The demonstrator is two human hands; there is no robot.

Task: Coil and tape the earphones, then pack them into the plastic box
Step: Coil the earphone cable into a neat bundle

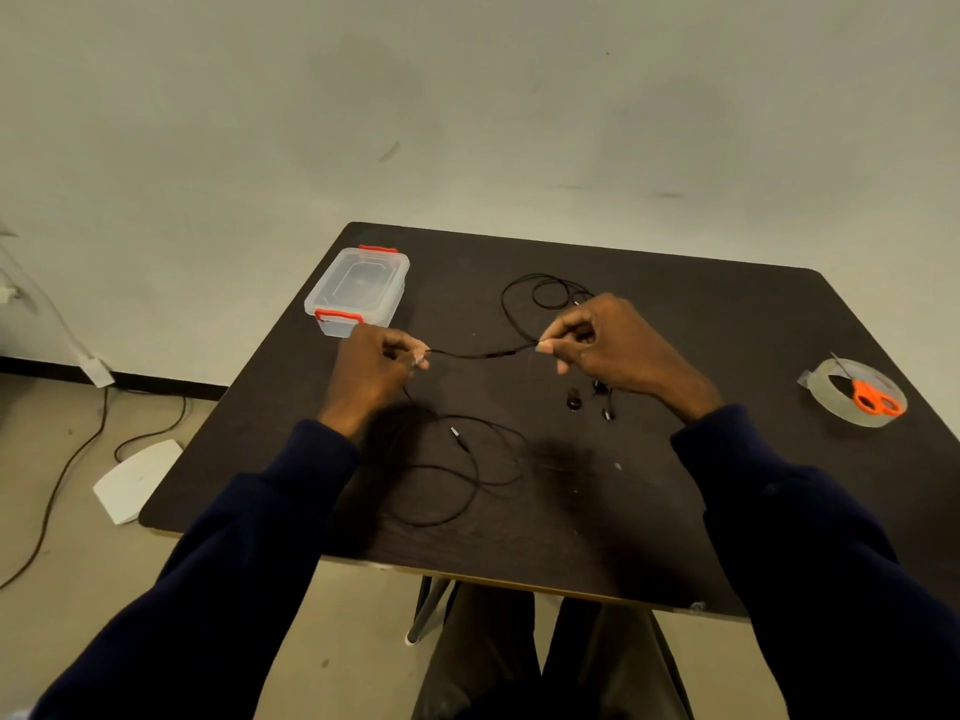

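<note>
Black earphones (483, 354) lie loose on the dark table (675, 314). My left hand (376, 368) and my right hand (613, 343) each pinch the cable, and a short stretch runs taut between them above the table. More cable loops lie behind my right hand and in front of my left, with the jack plug (456, 433) among the near loops. The earbuds (597, 397) rest under my right hand. The clear plastic box (358, 291) with red clips stands lidded at the table's far left.
A roll of clear tape (854, 392) lies at the right edge of the table with orange-handled scissors (872, 397) on top of it. On the floor to the left are dark cables (62, 475) and a white board (137, 480).
</note>
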